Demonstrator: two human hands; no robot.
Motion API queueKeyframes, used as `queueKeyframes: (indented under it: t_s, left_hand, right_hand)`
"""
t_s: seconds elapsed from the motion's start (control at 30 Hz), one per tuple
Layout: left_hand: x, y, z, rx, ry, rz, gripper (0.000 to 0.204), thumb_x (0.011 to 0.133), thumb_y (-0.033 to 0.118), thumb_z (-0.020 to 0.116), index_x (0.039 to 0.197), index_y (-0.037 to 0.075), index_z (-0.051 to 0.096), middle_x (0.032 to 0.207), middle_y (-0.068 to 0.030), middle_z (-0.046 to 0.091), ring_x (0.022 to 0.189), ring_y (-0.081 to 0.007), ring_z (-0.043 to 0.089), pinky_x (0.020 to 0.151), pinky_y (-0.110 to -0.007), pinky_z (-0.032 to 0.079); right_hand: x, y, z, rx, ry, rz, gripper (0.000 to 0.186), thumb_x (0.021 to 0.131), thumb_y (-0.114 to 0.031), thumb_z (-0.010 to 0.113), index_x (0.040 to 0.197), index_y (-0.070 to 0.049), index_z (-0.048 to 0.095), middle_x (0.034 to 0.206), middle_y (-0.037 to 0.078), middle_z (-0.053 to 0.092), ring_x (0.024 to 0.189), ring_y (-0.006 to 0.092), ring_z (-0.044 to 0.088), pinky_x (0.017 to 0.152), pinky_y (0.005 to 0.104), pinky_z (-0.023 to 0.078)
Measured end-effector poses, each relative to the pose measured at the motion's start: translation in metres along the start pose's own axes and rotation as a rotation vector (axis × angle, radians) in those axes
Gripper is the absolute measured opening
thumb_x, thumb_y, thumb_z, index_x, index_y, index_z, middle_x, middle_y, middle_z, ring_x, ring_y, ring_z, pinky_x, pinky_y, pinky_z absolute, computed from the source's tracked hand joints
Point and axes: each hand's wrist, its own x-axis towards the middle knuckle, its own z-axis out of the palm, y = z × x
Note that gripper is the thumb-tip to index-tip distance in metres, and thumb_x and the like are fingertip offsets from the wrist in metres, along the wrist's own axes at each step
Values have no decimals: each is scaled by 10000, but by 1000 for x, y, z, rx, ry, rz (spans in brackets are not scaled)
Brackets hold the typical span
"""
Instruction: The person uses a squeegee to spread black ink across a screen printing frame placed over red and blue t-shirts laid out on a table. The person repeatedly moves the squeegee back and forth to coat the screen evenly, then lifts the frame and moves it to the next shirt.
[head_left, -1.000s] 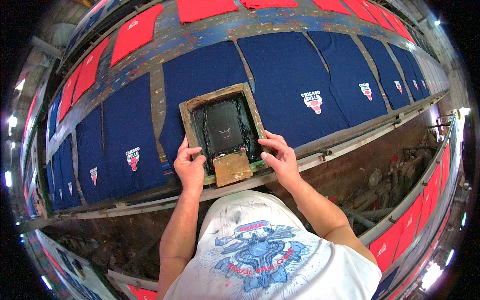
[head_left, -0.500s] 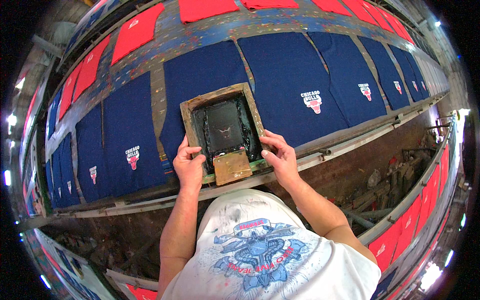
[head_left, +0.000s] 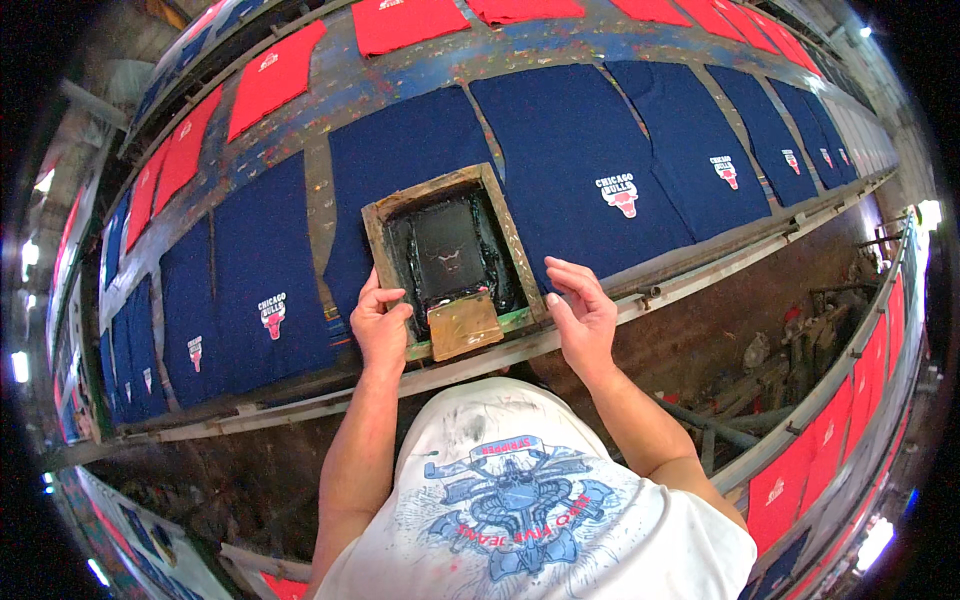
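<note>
A wooden-framed printing screen [head_left: 375,240] rests over a dark blue fabric panel [head_left: 410,135] on the long table. Black ink coats the inside edges of its mesh, where a small pale motif shows. A tan, paint-smeared squeegee [head_left: 464,326] leans inside the screen's near end and overhangs its rim. My left hand [head_left: 382,318] grips the frame's near left side, thumb on top and fingers partly hidden behind it. Off the frame's right side, my right hand [head_left: 582,315] is lifted, fingers extended and thumb apart, holding nothing.
More dark blue panels with a small white-and-red print [head_left: 619,196] lie on both sides. Red panels [head_left: 277,80] line the table's far side. A metal rail [head_left: 640,309] with small stops runs along the near edge. Another table with red panels [head_left: 800,470] stands at right.
My right hand has let go of the frame and moved a little right and down. My left hand keeps its grip, and the screen stays in place.
</note>
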Motion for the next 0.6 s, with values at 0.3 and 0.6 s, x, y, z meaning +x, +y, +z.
queueKeyframes:
  t_s: [0.3,0.6]
  left_hand:
    - [5,-5,7,62,30,82,229,756,-193,691,867,1,740,1721,-279,522,1512,-323,606,1228,-406,468]
    - [5,-9,15,196,90,144,148,769,-117,718,780,30,742,1643,-293,601,1486,-353,628,1252,-415,451]
  right_hand:
    - [-30,-39,24,-343,-253,-189,377,929,18,778,1304,-18,781,1372,182,772,1304,328,714,1165,439,526]
    - [-11,-46,63,-1006,-717,-487,609,730,-49,860,1329,-82,750,1372,159,706,1371,401,618,1163,524,509]
